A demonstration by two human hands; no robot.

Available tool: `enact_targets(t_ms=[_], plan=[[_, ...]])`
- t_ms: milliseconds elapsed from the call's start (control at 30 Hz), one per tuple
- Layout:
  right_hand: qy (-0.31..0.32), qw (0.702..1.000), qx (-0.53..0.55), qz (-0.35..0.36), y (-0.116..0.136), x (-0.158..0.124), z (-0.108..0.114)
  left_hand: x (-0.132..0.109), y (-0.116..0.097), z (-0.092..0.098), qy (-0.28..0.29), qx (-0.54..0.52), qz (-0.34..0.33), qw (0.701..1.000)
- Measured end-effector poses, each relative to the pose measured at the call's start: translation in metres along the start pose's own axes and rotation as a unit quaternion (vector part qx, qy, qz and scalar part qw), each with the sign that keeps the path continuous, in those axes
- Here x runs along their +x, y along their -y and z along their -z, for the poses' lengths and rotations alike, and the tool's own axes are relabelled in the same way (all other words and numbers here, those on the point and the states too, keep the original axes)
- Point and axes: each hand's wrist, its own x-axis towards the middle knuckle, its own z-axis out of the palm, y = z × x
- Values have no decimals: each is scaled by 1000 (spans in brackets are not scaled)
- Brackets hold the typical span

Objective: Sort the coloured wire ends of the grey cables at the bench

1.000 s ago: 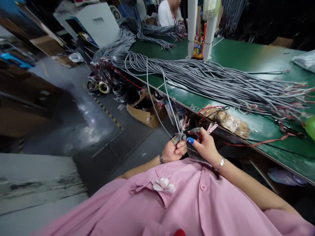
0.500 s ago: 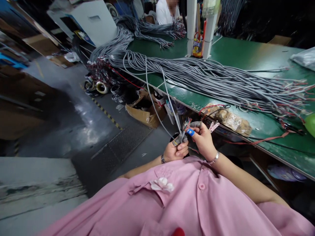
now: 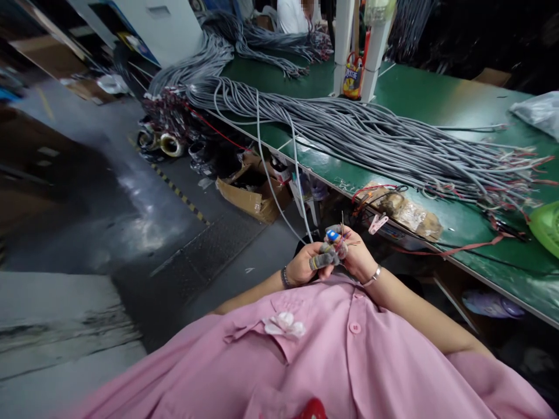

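My left hand [image 3: 305,263], with grey covers on its thumb and a finger, is closed around the end of a grey cable [image 3: 299,186]. My right hand [image 3: 357,256], with blue tape on the thumb, is closed on thin coloured wires [image 3: 345,234] at that end. Both hands touch in front of my chest, and the fingers hide most of the wires and the cable's tip. From my hands the cable runs up over the bench edge to a thick bundle of grey cables [image 3: 349,125] with stripped red and white ends.
The green bench [image 3: 419,87] carries the bundle, a taped brown block [image 3: 410,212], a pink clip [image 3: 378,224] at its edge and a green basket [image 3: 545,227]. An open cardboard box [image 3: 247,195] stands below. Across the bench a person [image 3: 293,16] in white is partly visible.
My right hand has moved in against my left, and its fingers now cover the wires that were fanned out. The view has shifted slightly.
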Motion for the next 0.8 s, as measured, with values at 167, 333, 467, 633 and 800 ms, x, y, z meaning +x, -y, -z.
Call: enact_targets(t_ms=[167, 333, 467, 633, 800], plan=[[13, 984, -147, 96, -2, -19, 35, 13, -6, -3, -155, 53, -92, 982], [24, 953, -238, 188, 6, -32, 49, 15, 5, -6, -166, 118, -94, 974], [-3, 936, -287, 204, 9, -27, 45, 14, 13, -15, -147, 153, -100, 972], [-4, 816, -457, 353, 13, -33, 47, 20, 13, -21, -199, 120, -86, 969], [79, 629, -606, 479, 23, -44, 55, 27, 12, -28, -237, 37, -53, 969]])
